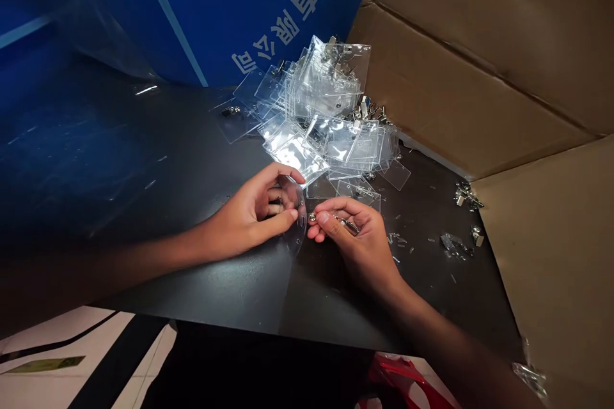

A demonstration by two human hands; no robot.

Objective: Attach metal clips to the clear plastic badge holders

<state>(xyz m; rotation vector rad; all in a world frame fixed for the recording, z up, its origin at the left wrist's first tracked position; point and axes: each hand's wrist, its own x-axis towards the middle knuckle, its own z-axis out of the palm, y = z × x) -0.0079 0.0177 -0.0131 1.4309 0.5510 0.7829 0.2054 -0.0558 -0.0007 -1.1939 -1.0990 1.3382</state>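
My left hand (pixel 254 211) pinches the edge of a transparent plastic badge holder (pixel 296 220), which stands curved against the dark tabletop. My right hand (pixel 350 239) holds a small metal badge clip (pixel 343 222) between thumb and fingers, right beside that holder's edge. The fingers partly hide the clip. Just behind my hands lies a heaped pile of transparent badge holders (pixel 326 121), some with metal clips attached. Both hands are close together above the black table (pixel 201 287), and neither touches the pile.
Loose metal clips (pixel 467 196) and small transparent bits (pixel 453 245) are scattered on the table to the right. Brown cardboard sheets (pixel 480 70) rise along the right side, and a blue printed banner (pixel 192 13) stands behind. A red bag (pixel 407 383) and floor tiles show below the table edge.
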